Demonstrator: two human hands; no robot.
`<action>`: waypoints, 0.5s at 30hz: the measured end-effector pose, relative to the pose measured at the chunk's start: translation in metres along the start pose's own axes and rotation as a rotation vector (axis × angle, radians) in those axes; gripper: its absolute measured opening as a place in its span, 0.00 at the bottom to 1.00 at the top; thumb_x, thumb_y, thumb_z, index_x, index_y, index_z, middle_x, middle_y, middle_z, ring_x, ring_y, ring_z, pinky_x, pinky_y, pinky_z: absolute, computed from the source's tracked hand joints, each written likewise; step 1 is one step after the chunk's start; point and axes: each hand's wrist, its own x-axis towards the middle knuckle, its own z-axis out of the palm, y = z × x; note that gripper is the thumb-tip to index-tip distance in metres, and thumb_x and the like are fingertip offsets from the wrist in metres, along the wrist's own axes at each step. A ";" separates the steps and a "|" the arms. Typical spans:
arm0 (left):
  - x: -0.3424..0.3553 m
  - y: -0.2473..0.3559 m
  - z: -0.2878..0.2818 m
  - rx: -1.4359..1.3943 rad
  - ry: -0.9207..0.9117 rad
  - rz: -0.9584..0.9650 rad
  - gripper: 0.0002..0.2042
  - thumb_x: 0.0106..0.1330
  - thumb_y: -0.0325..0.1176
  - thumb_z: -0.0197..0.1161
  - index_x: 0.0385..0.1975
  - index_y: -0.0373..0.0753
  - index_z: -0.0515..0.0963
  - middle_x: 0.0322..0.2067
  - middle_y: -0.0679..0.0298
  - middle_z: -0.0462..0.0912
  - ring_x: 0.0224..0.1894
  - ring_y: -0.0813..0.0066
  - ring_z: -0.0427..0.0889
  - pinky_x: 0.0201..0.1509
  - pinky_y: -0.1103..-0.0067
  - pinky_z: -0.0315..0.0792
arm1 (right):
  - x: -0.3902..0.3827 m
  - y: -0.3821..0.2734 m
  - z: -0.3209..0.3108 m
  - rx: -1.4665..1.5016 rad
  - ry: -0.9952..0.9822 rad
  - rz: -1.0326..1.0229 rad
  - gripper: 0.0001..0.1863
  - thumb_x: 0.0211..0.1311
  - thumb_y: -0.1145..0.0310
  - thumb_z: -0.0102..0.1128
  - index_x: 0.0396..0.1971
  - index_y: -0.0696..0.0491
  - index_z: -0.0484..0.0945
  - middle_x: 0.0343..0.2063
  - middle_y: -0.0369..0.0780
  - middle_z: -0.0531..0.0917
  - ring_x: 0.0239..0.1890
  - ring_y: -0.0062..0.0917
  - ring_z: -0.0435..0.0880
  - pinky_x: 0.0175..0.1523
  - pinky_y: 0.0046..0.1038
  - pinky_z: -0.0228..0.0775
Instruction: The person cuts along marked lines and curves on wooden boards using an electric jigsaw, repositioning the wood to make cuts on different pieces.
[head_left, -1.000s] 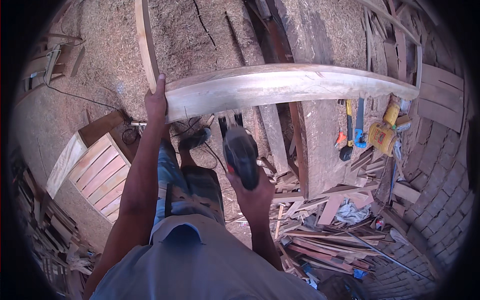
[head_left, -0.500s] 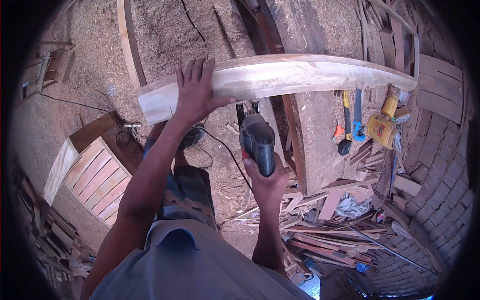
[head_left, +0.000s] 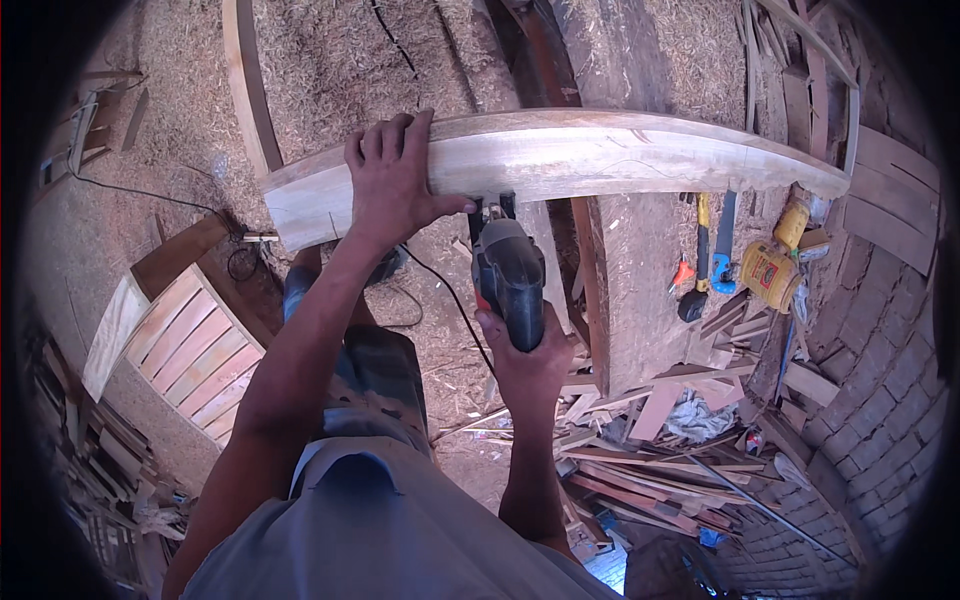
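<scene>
My left hand (head_left: 385,185) presses on the top of a long pale curved board (head_left: 590,155) left of its middle, fingers apart and thumb stretched toward the near edge. My right hand (head_left: 530,355) grips a dark corded jigsaw (head_left: 513,280), whose front foot is at the board's near edge, just right of my left thumb. Whether its blade touches the wood I cannot tell. A thin black cord runs down past the tool's left side.
A narrow batten (head_left: 247,80) meets the board's left end. A slatted wooden piece (head_left: 195,350) lies lower left. A hammer-like yellow tool (head_left: 702,240), a blue handsaw (head_left: 726,245) and a yellow container (head_left: 770,275) lie at right, above scrap wood (head_left: 650,485). Sawdust covers the ground.
My left hand has moved from gripping the batten at the board's left end onto the board's top, fingers spread. My right hand has brought the jigsaw up to the near edge.
</scene>
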 end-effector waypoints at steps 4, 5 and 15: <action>0.010 0.003 -0.008 0.019 -0.060 -0.012 0.64 0.35 0.71 0.83 0.74 0.38 0.67 0.64 0.52 0.73 0.70 0.51 0.67 0.76 0.51 0.52 | 0.004 -0.002 -0.003 -0.016 -0.063 0.023 0.22 0.58 0.61 0.85 0.44 0.59 0.85 0.31 0.43 0.91 0.33 0.27 0.92 0.41 0.32 0.82; 0.012 0.004 -0.009 0.018 -0.087 -0.009 0.63 0.34 0.69 0.84 0.73 0.38 0.68 0.63 0.52 0.73 0.69 0.51 0.68 0.76 0.51 0.53 | 0.004 0.002 -0.003 0.010 -0.052 0.008 0.22 0.58 0.61 0.84 0.44 0.59 0.85 0.31 0.43 0.91 0.32 0.28 0.92 0.41 0.32 0.82; 0.017 0.003 -0.009 -0.038 -0.148 -0.024 0.55 0.38 0.61 0.87 0.67 0.38 0.70 0.59 0.53 0.74 0.68 0.51 0.68 0.75 0.53 0.54 | 0.010 0.020 -0.005 -0.055 -0.011 -0.143 0.20 0.57 0.64 0.84 0.41 0.59 0.85 0.29 0.41 0.90 0.30 0.23 0.89 0.40 0.31 0.81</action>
